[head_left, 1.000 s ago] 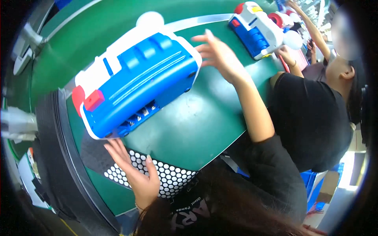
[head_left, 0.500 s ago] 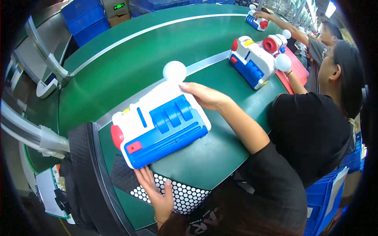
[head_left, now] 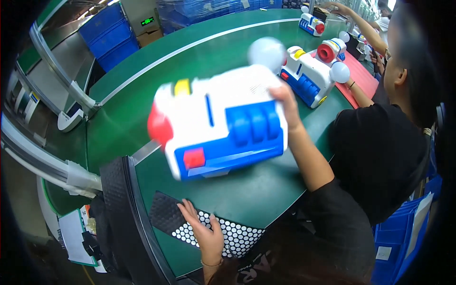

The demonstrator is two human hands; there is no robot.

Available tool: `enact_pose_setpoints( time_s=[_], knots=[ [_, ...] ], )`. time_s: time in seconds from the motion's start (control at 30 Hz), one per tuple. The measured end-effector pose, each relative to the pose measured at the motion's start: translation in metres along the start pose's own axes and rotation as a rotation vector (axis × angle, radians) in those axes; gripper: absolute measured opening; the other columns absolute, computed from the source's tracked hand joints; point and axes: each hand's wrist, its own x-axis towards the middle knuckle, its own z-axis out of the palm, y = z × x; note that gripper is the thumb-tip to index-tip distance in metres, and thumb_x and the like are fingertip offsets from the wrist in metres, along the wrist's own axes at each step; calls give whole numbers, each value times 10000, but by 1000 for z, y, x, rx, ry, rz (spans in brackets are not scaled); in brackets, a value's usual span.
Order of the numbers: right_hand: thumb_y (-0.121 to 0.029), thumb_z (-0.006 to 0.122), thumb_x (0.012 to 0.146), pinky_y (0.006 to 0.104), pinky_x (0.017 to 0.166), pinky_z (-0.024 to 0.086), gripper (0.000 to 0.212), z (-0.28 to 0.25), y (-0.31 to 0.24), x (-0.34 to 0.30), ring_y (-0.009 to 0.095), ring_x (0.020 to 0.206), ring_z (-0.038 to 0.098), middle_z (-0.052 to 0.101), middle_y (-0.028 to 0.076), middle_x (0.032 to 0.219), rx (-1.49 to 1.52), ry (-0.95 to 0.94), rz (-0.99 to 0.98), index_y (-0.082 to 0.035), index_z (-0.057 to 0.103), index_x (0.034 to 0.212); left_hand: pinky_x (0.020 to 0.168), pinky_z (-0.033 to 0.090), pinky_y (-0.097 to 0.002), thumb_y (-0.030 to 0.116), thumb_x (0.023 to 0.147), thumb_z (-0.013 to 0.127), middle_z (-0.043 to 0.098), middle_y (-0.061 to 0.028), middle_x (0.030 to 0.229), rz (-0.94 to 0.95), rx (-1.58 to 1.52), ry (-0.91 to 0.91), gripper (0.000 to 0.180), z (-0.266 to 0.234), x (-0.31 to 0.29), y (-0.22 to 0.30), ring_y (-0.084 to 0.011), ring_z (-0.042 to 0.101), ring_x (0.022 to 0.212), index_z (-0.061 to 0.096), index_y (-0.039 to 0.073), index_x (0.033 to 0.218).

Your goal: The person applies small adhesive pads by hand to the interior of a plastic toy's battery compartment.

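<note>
Currently, blue-and-white toy (head_left: 216, 126) gripped at right end by right hand (head_left: 288, 105), long axis roughly left-right; left hand (head_left: 205, 233) spread, apart from toy's near side.

Free nearside tabletop (head_left: 256, 199), toy (head_left: 221, 116) beyond.

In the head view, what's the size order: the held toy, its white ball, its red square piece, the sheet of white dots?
1. Held toy
2. Sheet of white dots
3. White ball
4. Red square piece
The toy seems nearer the camera, which may exaggerate its size.
</note>
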Motion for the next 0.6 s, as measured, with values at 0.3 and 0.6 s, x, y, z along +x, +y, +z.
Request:
enact_pose_setpoints(
  time_s=[0.3,0.6],
  knots=[
    [-208,742,642,343,945,328,746,-93,10,12,262,1067,458,463,145,1140,-927,350,-726,20,336,1225,1054,172,-399,-15,766,489,181,-325,1365,38,198,-52,790,-3,0,0,-415,216,1277,-64,-119,1320],
    [-126,678,734,370,1038,194,740,-217,19,-6,283,1204,319,316,188,1300,-1277,503,-772,41,228,1297,1064,204,-413,158,848,481,196,-298,1369,172,592,-238,668,-5,6,-9,-357,243,1284,107,-122,1325]
  ],
)
